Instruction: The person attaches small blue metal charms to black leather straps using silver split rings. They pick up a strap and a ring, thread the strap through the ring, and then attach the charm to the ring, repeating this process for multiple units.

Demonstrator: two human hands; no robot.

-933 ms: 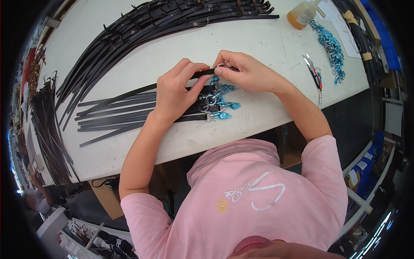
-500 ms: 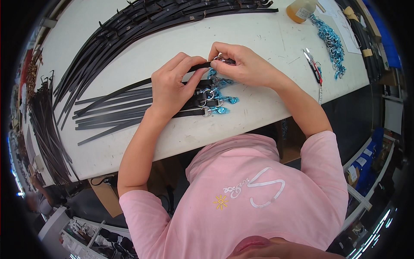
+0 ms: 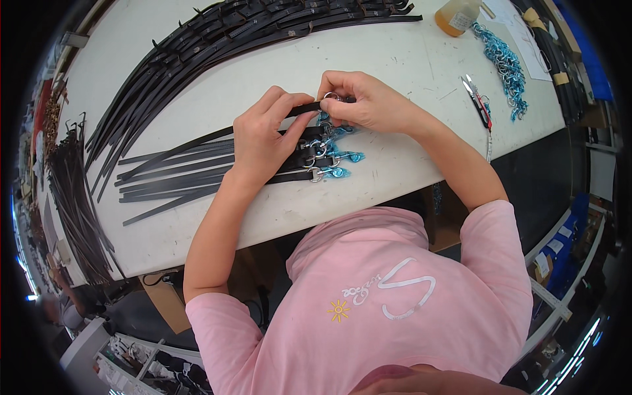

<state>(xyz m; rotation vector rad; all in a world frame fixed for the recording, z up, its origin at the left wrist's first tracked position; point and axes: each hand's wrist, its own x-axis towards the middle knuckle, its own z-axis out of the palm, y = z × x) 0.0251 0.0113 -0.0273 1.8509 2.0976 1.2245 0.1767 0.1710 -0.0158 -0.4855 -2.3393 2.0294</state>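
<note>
Between my two hands runs a black strap [image 3: 304,110], raised a little above the table. The fingers of my left hand [image 3: 266,135] pinch it close to its right end. My right hand [image 3: 365,102] is closed at that end, where a silver ring [image 3: 332,97] shows between the fingertips. The strap's long tail slopes down to the left. Below my hands lie several more black straps [image 3: 178,178], side by side. Their right ends carry metal rings and snap hooks [image 3: 334,172] wrapped in blue film.
A thick bundle of black straps [image 3: 217,49] curves across the far side of the white table [image 3: 368,184]. More straps [image 3: 76,204] hang at the left edge. On the right lie red-handled thread snips [image 3: 477,102], blue-wrapped hooks [image 3: 503,69] and a bottle of amber liquid [image 3: 457,16].
Both hands have shifted only slightly and still pinch the same strap near its ring end. The whole view has moved a little.
</note>
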